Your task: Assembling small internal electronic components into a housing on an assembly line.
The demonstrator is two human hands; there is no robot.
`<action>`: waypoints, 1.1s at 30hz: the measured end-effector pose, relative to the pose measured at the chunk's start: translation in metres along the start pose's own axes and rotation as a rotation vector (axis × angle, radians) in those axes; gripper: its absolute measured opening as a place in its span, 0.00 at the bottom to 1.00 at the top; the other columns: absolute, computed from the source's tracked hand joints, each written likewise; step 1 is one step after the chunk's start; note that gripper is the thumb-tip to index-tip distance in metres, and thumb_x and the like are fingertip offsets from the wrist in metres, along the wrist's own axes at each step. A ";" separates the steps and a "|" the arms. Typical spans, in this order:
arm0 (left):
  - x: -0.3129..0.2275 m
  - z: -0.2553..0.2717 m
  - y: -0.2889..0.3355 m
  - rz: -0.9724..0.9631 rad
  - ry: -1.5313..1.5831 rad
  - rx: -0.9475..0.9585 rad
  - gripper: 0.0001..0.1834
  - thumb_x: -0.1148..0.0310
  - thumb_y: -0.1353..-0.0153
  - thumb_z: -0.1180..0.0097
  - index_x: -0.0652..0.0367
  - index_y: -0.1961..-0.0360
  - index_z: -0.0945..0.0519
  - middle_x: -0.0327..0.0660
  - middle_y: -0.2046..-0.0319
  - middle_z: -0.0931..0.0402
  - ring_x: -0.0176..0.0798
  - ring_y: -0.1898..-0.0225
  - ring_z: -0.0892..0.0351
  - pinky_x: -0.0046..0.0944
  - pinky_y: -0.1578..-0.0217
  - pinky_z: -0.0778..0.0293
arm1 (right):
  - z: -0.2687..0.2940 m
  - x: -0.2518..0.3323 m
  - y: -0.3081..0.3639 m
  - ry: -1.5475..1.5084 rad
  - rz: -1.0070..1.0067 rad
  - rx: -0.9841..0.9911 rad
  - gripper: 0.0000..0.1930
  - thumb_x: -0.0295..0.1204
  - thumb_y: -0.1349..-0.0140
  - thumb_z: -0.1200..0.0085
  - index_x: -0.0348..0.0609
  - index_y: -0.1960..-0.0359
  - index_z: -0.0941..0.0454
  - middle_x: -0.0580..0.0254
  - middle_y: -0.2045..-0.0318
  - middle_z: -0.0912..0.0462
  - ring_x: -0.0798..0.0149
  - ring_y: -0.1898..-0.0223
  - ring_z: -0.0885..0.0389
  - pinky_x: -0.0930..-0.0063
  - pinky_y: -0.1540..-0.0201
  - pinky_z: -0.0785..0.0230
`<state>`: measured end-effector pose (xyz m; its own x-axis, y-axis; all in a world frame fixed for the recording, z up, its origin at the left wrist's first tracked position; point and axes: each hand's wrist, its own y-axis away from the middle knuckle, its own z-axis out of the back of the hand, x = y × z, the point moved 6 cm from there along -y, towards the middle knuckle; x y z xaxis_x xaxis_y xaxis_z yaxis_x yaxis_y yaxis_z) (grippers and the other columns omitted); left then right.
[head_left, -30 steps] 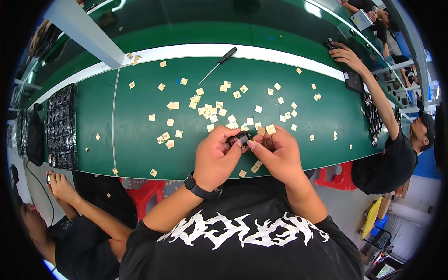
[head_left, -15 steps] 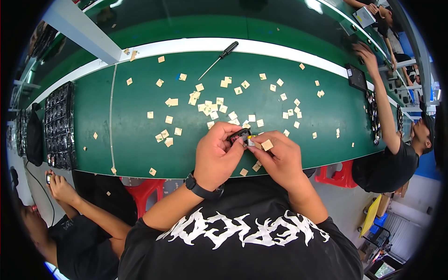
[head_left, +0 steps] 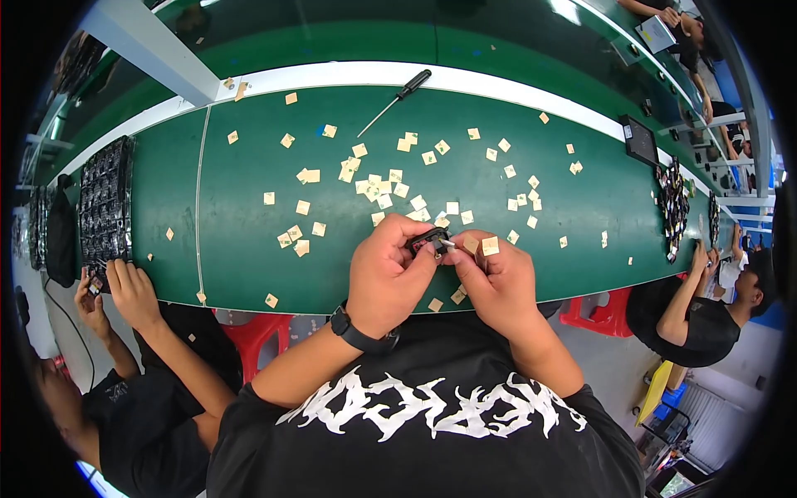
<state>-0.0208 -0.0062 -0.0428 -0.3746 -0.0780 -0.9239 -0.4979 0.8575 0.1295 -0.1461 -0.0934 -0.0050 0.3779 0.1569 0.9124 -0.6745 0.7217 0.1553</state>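
Observation:
Close to the table's near edge, my left hand grips a small black device housing, with the thumb on its open side. My right hand is closed at the right side of the housing, pinching a small silvery piece against it. The fingertips hide most of that piece. A tan paper square sits on my right fingers, with another tan patch beside it. Several similar paper squares lie scattered over the green table beyond both hands.
A black-handled screwdriver lies at the far edge. Stacked black trays stand at the left, with a co-worker's hands near them. At the right are a black bin, a pile of dark parts and another co-worker.
The silvery piece has turned against the housing, and its yellow part no longer shows. The right co-worker's raised arm has come down. The left co-worker's hands have moved apart, one nearer the trays.

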 end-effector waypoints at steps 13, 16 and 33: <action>0.001 -0.003 0.000 -0.014 -0.041 0.055 0.12 0.83 0.32 0.49 0.70 0.48 0.29 0.45 0.58 0.20 0.29 0.59 0.17 0.29 0.60 0.21 | 0.003 0.016 -0.004 0.195 0.242 -0.132 0.04 0.23 0.36 0.38 0.37 0.61 0.16 0.57 0.71 0.16 0.64 0.78 0.21 0.72 0.75 0.32; 0.002 -0.003 0.001 -0.026 -0.087 0.058 0.12 0.82 0.32 0.48 0.70 0.48 0.29 0.45 0.60 0.19 0.29 0.60 0.17 0.29 0.62 0.22 | 0.003 0.017 -0.004 0.200 0.269 -0.142 0.04 0.23 0.36 0.38 0.37 0.62 0.16 0.57 0.72 0.17 0.63 0.78 0.22 0.71 0.75 0.32; 0.001 -0.003 0.000 -0.081 -0.160 0.070 0.14 0.84 0.33 0.50 0.69 0.47 0.29 0.48 0.60 0.19 0.32 0.61 0.15 0.31 0.64 0.22 | -0.005 -0.008 -0.007 -0.158 -0.115 -0.026 0.07 0.26 0.32 0.41 0.33 0.58 0.16 0.61 0.68 0.13 0.74 0.71 0.18 0.75 0.69 0.27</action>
<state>-0.0239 -0.0077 -0.0420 -0.2031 -0.0714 -0.9766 -0.4634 0.8856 0.0316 -0.1418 -0.0963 -0.0155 0.3459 -0.0343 0.9376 -0.6154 0.7461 0.2543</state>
